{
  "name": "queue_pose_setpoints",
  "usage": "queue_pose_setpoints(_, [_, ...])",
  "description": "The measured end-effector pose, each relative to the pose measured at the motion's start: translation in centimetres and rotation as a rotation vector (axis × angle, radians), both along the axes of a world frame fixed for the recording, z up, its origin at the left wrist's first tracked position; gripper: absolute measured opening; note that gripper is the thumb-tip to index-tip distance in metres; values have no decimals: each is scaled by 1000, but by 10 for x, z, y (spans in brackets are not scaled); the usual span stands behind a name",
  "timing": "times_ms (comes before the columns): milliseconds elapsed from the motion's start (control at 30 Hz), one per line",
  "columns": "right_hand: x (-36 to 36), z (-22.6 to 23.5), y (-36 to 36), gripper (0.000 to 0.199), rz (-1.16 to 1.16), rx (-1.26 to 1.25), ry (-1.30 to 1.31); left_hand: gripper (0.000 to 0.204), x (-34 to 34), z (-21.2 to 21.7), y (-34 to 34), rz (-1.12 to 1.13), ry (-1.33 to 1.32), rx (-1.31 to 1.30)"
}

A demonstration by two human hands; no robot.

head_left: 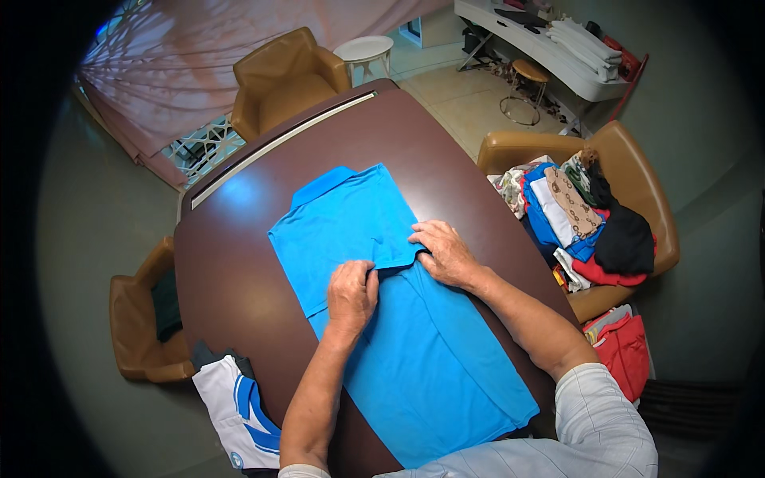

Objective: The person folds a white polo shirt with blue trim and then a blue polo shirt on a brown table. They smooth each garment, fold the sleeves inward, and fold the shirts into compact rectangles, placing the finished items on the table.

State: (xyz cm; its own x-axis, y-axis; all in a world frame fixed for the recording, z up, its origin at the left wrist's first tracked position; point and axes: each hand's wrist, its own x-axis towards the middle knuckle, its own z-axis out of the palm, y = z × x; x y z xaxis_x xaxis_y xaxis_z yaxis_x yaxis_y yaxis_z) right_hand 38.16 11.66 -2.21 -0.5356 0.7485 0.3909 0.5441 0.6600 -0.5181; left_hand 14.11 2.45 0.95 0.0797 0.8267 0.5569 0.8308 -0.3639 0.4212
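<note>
A person's two bare hands work on a bright blue shirt (pixel 434 362) laid across a dark reddish-brown worktop (pixel 231 295). The shirt runs slantwise from just above the centre of the frame to the bottom edge, its collar (pixel 323 186) at the upper end, toward the left. Near the middle, the edge of an upper layer crosses the shirt, with a dark shadow under it.

The left hand (pixel 351 301), at the centre, is curled with its fingers clamped on that edge. The right hand (pixel 448 255), just right of centre, grips the same layer near its right corner. The hands are apart, with a short stretch of blue cloth between them. Both forearms come in from the lower edge; a pale, finely lined sleeve (pixel 598 402) shows at lower right.

At lower left, a white and blue garment (pixel 231 406) hangs by the worktop's edge. Above it, a tan armchair (pixel 131 327) holds a dark green cloth (pixel 166 307). On the right, another tan armchair (pixel 649 187) bears a heap of mixed clothes (pixel 570 211), with a red garment (pixel 621 358) below. Across the top of the frame are a pink curtain (pixel 175 64), a third tan armchair (pixel 279 72), a round white side table (pixel 364 49) and a round stool (pixel 530 72).
</note>
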Motion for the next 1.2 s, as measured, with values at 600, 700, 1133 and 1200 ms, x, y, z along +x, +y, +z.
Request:
queue_pose_setpoints(600, [28, 16, -37, 50, -41, -2, 38, 23, 4, -3, -46, 125, 129, -8])
queue_pose_setpoints(700, [51, 26, -73, 48, -121, 11, 53, 29, 9, 4, -70, 103, 128, 64])
queue_pose_setpoints(1133, [89, 20, -234, 48, -83, -15, -127, 69, 63, -22, -258, 3, 215, -340])
queue_pose_setpoints(1200, [90, 17, -237, 49, -92, -6, -144, 71, 57, -23, -268, 24, 222, -366])
